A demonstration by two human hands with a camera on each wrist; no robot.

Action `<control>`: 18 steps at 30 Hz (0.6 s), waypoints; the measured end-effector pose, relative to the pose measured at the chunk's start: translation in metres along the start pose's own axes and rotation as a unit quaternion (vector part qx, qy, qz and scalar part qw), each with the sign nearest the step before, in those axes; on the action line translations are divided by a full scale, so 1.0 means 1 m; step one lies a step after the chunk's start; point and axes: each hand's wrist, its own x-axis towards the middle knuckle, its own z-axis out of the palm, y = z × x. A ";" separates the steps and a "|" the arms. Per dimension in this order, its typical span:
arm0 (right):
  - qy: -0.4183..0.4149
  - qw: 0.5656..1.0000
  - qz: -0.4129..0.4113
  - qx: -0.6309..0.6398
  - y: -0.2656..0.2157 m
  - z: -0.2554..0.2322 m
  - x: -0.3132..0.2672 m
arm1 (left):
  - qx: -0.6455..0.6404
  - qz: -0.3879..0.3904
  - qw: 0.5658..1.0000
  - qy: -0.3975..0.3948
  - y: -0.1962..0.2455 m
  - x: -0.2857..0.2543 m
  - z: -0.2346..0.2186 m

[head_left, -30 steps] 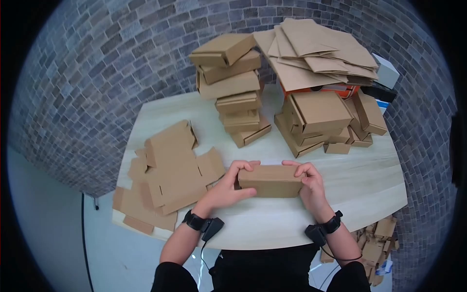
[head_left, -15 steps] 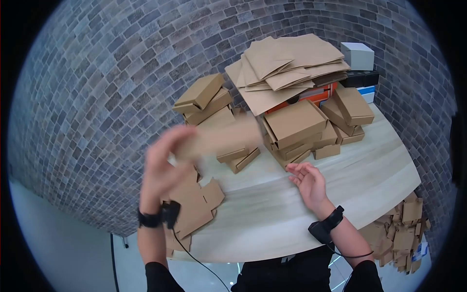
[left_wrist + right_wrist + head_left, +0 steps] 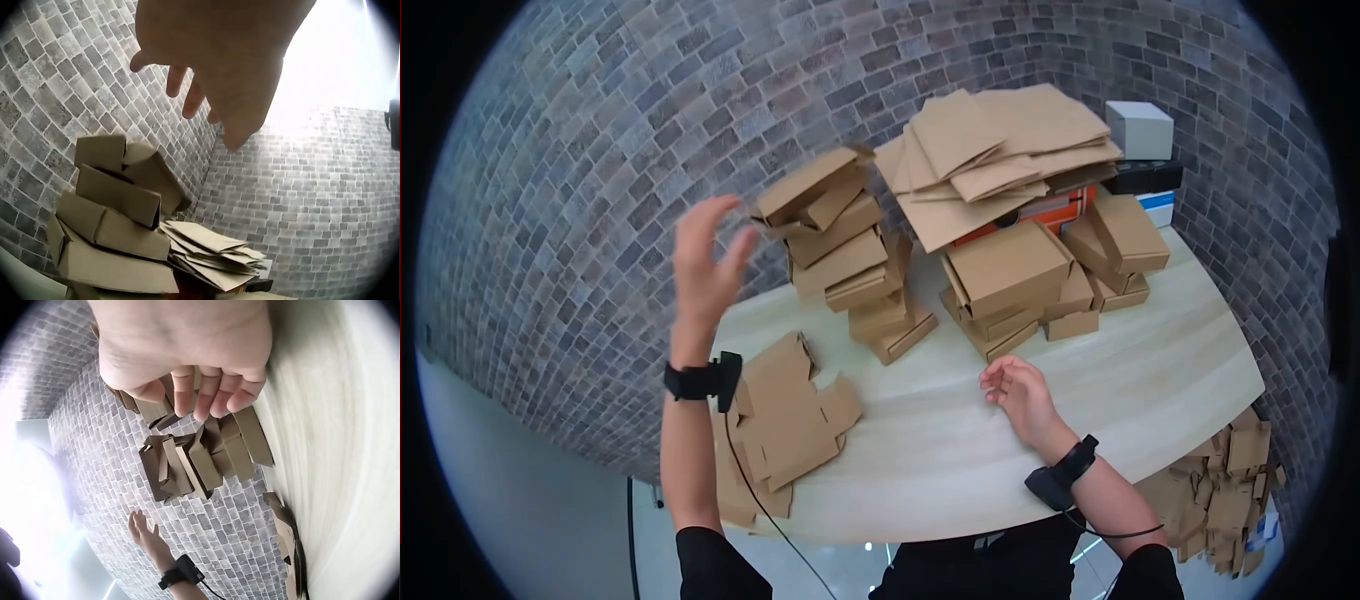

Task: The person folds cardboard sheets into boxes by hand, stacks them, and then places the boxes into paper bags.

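My left hand (image 3: 705, 265) is raised beside the left stack of brown cardboard boxes, fingers and thumb spread, holding nothing. At the top of that stack lie a tilted cardboard box (image 3: 800, 187) and another box (image 3: 837, 228) under it. In the left wrist view the left hand (image 3: 215, 56) hangs above and apart from the stacked boxes (image 3: 119, 197). My right hand (image 3: 1022, 400) hovers over the table (image 3: 960, 465) in front of the middle boxes, its fingers loosely bent. Nothing is in the right hand (image 3: 187, 356) in the right wrist view either.
Flattened cardboard (image 3: 785, 430) lies on the table's left. A larger brown box (image 3: 1010, 265) tops the middle pile, and flat brown sheets (image 3: 1000, 140) lie on an orange box behind. White (image 3: 1140, 130) and black boxes stand back right; cardboard scraps (image 3: 1225, 490) are heaped beyond the right edge.
The small cardboard box held by both hands went up and left in my left hand to the left stack. The left hand has let go and moved off left; the right hand is withdrawn, empty.
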 end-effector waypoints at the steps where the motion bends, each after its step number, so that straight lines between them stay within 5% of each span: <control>1: -0.001 1.000 -0.001 -0.004 0.000 0.000 0.002 | -0.006 -0.059 0.998 0.030 -0.008 -0.013 -0.009; 2: -0.005 1.000 0.002 -0.010 0.003 0.000 0.002 | -0.002 -0.073 0.997 0.018 -0.019 -0.028 -0.015; 4: -0.015 0.999 0.015 -0.024 0.005 0.000 0.002 | -0.160 -0.240 0.957 -0.001 -0.043 -0.059 -0.028; 9: -0.021 0.990 0.038 -0.133 0.008 0.004 0.004 | -0.046 -0.324 0.941 -0.086 -0.081 -0.167 -0.053; 11: -0.018 0.984 0.036 -0.173 0.013 0.009 0.002 | -0.115 -0.511 0.814 -0.252 -0.078 -0.210 -0.064; 13: -0.045 0.949 0.011 -0.312 0.014 0.012 -0.001 | -0.105 -0.544 0.793 -0.255 -0.082 -0.253 -0.071; 18: 0.003 0.963 0.021 -0.267 0.016 0.020 0.001 | -0.153 -0.582 0.764 -0.233 -0.074 -0.248 -0.082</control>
